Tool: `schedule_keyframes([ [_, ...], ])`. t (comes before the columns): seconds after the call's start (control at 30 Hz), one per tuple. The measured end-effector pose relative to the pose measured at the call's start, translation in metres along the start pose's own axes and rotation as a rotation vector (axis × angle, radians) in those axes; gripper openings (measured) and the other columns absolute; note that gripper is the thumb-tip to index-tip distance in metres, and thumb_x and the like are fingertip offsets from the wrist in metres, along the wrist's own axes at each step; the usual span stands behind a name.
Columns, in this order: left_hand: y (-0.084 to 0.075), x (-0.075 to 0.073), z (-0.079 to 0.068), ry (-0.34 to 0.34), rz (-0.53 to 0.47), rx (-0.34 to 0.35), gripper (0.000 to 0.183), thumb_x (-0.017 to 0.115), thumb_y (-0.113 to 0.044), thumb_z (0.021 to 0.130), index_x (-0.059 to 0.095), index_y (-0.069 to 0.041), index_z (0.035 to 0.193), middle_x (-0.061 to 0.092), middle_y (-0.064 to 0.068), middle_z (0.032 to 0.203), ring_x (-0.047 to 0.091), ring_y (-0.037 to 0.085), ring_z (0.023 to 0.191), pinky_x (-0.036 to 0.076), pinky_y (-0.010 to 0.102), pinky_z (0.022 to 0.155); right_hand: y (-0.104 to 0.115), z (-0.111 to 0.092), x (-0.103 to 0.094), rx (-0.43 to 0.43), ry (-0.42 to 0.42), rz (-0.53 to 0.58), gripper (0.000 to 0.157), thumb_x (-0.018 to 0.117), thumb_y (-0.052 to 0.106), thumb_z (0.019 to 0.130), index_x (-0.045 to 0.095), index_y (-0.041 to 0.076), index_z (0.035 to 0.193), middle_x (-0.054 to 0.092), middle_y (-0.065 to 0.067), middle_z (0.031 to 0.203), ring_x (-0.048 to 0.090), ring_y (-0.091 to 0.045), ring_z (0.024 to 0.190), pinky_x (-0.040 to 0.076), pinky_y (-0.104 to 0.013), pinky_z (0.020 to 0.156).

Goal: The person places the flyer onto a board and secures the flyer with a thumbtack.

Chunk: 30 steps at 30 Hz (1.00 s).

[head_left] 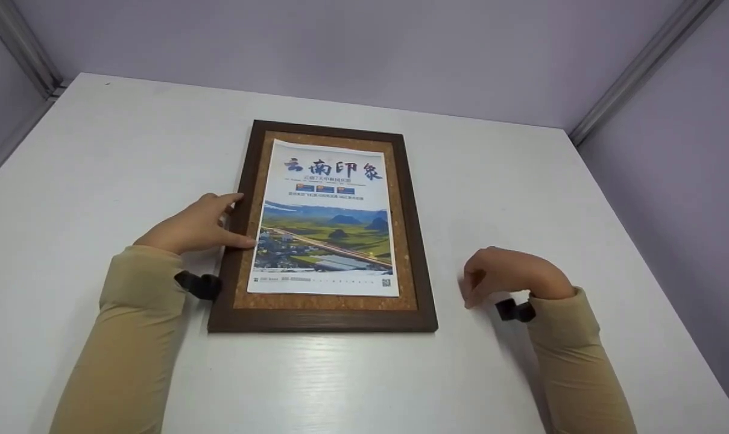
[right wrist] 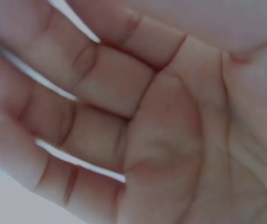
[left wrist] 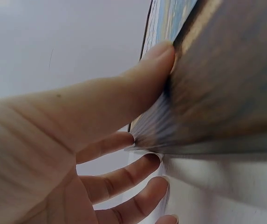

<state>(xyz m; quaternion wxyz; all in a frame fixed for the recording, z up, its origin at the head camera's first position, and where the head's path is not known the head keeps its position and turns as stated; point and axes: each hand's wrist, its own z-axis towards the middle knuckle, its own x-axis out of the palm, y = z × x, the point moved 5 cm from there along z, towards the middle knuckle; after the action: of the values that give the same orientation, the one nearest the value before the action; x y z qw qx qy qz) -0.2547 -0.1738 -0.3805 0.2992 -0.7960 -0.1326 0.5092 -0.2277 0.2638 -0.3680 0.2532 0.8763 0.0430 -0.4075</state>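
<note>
A dark brown wooden picture frame [head_left: 322, 320] with a cork backing [head_left: 328, 302] lies flat on the white table. On the cork rests a printed poster [head_left: 331, 175] showing a green landscape and large Chinese characters, slightly askew. My left hand [head_left: 198, 226] holds the frame's left side: in the left wrist view its thumb [left wrist: 124, 88] lies over the front at the inner edge, with the other fingers by the outer side. To the right of the frame, apart from it, my right hand [head_left: 506, 271] hovers low or rests, fingers loosely curled; its palm [right wrist: 166, 135] holds nothing.
The white table [head_left: 521, 199] extends on all sides of the frame. Pale purple walls [head_left: 340, 48] rise behind and beside it, with metal posts [head_left: 641, 66] at the corners. A small black device [head_left: 515, 310] sits at each wrist.
</note>
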Motion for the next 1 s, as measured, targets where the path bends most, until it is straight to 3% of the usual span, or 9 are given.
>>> schedule_keyframes([
  [0.2,0.001,0.000,-0.001,-0.004,0.006,-0.017,0.103,0.072,-0.042,0.089,0.011,0.006,0.156,0.030,0.038,0.144,0.043,0.051,0.127,0.039,0.062,0.105,0.016,-0.001,-0.005,-0.127,-0.055,0.042,0.012,0.072,0.000,0.082,0.070,0.011,0.078,0.068,0.003,0.076,0.059,-0.011,0.070,0.050,-0.026,0.067],
  [0.4,-0.002,0.000,-0.001,-0.005,0.010,-0.032,0.102,0.072,-0.041,0.089,0.011,0.006,0.156,0.029,0.039,0.143,0.041,0.052,0.128,0.037,0.063,0.106,0.037,-0.004,-0.011,-0.219,-0.165,0.040,0.007,0.075,0.008,0.086,0.071,0.012,0.082,0.069,0.003,0.079,0.059,-0.009,0.072,0.049,-0.023,0.066],
  [0.73,-0.005,0.000,0.000,-0.009,0.053,-0.052,0.105,0.071,-0.047,0.088,0.011,0.007,0.156,0.030,0.038,0.144,0.040,0.051,0.130,0.035,0.065,0.107,0.066,0.008,-0.024,-0.278,-0.338,0.070,0.006,0.075,0.013,0.088,0.075,0.007,0.089,0.073,-0.001,0.083,0.061,-0.012,0.073,0.051,-0.024,0.066],
  [1.0,-0.005,0.001,0.001,-0.017,0.057,-0.040,0.106,0.073,-0.045,0.088,0.011,0.008,0.155,0.032,0.039,0.141,0.043,0.051,0.126,0.037,0.064,0.106,0.086,0.016,-0.040,-0.288,-0.493,0.119,0.005,0.073,0.011,0.089,0.077,0.010,0.092,0.074,-0.003,0.086,0.059,-0.015,0.074,0.048,-0.025,0.066],
])
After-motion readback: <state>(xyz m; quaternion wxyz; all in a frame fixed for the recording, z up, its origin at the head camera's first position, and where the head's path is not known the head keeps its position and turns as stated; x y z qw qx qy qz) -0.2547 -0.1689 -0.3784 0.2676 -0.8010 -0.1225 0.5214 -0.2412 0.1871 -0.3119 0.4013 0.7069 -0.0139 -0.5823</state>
